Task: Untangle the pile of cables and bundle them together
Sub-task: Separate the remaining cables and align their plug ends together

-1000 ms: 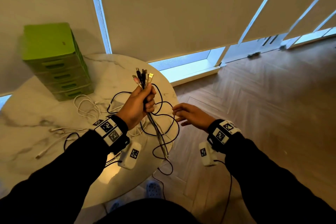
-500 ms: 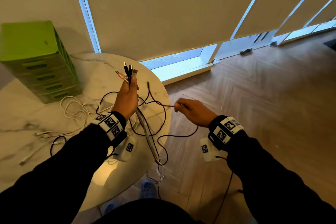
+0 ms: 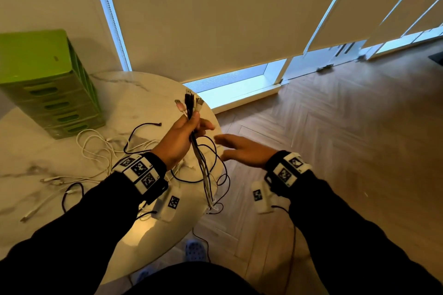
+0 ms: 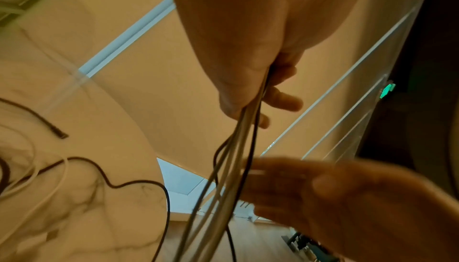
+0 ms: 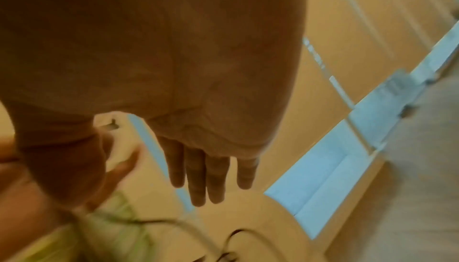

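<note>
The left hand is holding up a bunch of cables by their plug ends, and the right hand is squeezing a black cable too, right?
Not quite. The left hand does grip the bunch of black and white cables by the plug ends, but the right hand is open and holds nothing; the right wrist view shows its fingers straight.

A green drawer unit [image 3: 51, 84] stands at the back left of a round white marble table [image 3: 28, 151], close to the wall. Pale roller blinds [image 3: 215, 12] hang over the windows behind it, leaving a strip of daylight along the sill [image 3: 239, 80]. To the right lies a wooden herringbone floor [image 3: 347, 139]. Below the table edge, a blue perforated slipper [image 3: 195, 250] shows.
</note>
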{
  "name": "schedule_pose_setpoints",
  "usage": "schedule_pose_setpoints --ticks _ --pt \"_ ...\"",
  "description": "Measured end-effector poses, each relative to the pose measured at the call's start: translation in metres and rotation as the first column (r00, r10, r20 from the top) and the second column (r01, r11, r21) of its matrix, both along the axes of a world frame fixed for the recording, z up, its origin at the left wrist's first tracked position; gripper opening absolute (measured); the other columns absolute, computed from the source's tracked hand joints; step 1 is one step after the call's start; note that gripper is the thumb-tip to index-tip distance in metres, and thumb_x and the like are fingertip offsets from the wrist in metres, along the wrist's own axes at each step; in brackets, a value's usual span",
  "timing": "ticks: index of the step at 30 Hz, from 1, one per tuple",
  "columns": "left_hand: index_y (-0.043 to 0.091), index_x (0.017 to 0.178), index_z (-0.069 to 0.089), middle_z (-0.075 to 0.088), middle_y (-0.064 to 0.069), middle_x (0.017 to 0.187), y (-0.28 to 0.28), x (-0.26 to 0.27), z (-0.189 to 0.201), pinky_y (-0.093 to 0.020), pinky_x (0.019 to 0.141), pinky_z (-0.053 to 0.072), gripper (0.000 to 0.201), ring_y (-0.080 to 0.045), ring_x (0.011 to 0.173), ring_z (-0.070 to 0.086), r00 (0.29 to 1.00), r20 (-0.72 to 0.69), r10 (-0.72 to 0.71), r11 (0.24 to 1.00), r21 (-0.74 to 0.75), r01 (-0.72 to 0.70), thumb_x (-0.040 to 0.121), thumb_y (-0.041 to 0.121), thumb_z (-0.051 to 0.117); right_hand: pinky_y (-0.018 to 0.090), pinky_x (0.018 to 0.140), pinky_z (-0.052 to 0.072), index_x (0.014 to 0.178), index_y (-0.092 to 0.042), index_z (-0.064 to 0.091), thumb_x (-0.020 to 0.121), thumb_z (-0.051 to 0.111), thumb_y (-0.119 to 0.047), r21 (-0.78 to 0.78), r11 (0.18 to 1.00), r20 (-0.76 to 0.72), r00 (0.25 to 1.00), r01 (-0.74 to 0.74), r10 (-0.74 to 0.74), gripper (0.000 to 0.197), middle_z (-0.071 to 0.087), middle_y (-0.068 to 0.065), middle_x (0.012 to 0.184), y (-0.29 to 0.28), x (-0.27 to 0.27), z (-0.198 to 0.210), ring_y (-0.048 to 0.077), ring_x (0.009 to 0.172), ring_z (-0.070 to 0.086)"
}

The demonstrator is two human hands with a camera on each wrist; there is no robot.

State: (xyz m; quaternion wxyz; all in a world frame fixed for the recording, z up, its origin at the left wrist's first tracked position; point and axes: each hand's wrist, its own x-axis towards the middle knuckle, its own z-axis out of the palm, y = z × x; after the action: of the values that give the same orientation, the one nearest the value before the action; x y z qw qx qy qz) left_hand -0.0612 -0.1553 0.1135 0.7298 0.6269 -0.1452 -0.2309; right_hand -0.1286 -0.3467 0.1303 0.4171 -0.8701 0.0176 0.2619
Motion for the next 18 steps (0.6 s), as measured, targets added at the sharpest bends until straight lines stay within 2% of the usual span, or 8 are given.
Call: schedule_pose_setpoints --ticks 2,3,6,8,11,13,16,18 --pt "0.033 0.109 0.069 0.07 0.004 0.121 0.005 0.0 0.002 -0.03 0.103 0.041 0.038 -0.015 0.121 0.058 0.983 0.166 -0.082 0.984 0.168 0.054 0.108 0.044 0.033 0.035 0.117 0.032 0.154 -0.015 0.029 0.097 0.059 -0.026 0.07 0.995 0.066 0.995 -0.077 0.072 0.065 0.038 0.005 0.157 0.036 0.008 0.003 0.016 0.143 0.037" --pt "0.033 0.116 0.068 0.067 0.003 0.125 0.008 0.0 0.005 -0.028 0.101 0.043 0.037 -0.011 0.119 0.057 0.965 0.233 -0.121 0.971 0.229 0.066 0.108 0.043 0.034 0.036 0.115 0.035 0.152 -0.013 0.033 0.098 0.057 -0.026 0.092 0.993 0.133 0.989 -0.075 0.062 0.06 0.043 0.007 0.154 0.052 0.012 0.002 0.017 0.14 0.042" --pt "0.019 0.125 0.065 0.063 -0.005 0.103 0.023 0.003 0.017 -0.025 0.077 0.053 0.032 -0.013 0.086 0.062 0.939 0.315 -0.136 0.96 0.278 0.046 0.108 0.032 0.041 0.038 0.096 0.049 0.126 -0.013 0.056 0.099 0.044 -0.024 0.231 0.969 0.265 0.952 0.089 -0.151 0.031 0.068 0.002 0.116 0.09 0.016 0.0 0.015 0.107 0.062" --pt "0.018 0.121 0.067 0.068 -0.006 0.096 0.035 0.004 0.024 -0.029 0.067 0.054 0.031 -0.019 0.077 0.067 0.97 0.22 -0.104 0.964 0.26 0.045 0.103 0.037 0.05 0.037 0.079 0.047 0.096 -0.021 0.058 0.097 0.041 -0.023 0.392 0.903 0.197 0.942 0.177 -0.27 0.017 0.062 -0.01 0.079 0.106 0.014 0.004 0.01 0.077 0.057" --pt "0.015 0.116 0.071 0.072 -0.004 0.113 0.064 0.01 0.022 -0.033 0.09 0.051 0.036 -0.016 0.11 0.067 0.988 0.11 -0.104 0.97 0.229 0.077 0.099 0.042 0.054 0.034 0.07 0.04 0.081 -0.018 0.05 0.097 0.041 -0.009 0.536 0.825 0.045 0.969 0.18 -0.241 0.021 0.048 -0.01 0.065 0.123 0.014 0.011 0.009 0.063 0.046" --pt "0.012 0.114 0.069 0.07 -0.006 0.123 0.077 0.011 0.023 -0.038 0.104 0.046 0.025 -0.019 0.124 0.06 0.991 0.066 -0.115 0.989 0.105 0.108 0.101 0.03 0.057 0.031 0.064 0.039 0.079 -0.015 0.046 0.093 0.042 -0.008 0.573 0.806 -0.032 0.987 0.146 -0.156 0.017 0.042 -0.004 0.065 0.129 0.016 0.013 0.012 0.06 0.041" --pt "0.011 0.105 0.065 0.068 -0.008 0.128 0.097 0.01 0.028 -0.032 0.107 0.046 0.011 -0.018 0.127 0.059 0.983 0.152 -0.102 0.992 0.092 0.089 0.098 0.006 0.059 0.033 0.064 0.036 0.078 -0.013 0.043 0.095 0.039 -0.008 0.45 0.893 -0.006 1.0 0.013 -0.012 0.018 0.036 0.004 0.068 0.15 0.026 0.011 0.018 0.063 0.036" --pt "0.012 0.106 0.066 0.068 -0.006 0.127 0.108 0.009 0.03 -0.029 0.101 0.048 0.014 -0.015 0.124 0.06 0.969 0.206 -0.137 0.979 0.175 0.101 0.097 0.003 0.06 0.037 0.07 0.041 0.078 -0.011 0.046 0.1 0.036 -0.007 0.337 0.94 0.014 0.999 -0.051 0.049 0.025 0.04 0.006 0.07 0.163 0.033 0.01 0.02 0.067 0.041"
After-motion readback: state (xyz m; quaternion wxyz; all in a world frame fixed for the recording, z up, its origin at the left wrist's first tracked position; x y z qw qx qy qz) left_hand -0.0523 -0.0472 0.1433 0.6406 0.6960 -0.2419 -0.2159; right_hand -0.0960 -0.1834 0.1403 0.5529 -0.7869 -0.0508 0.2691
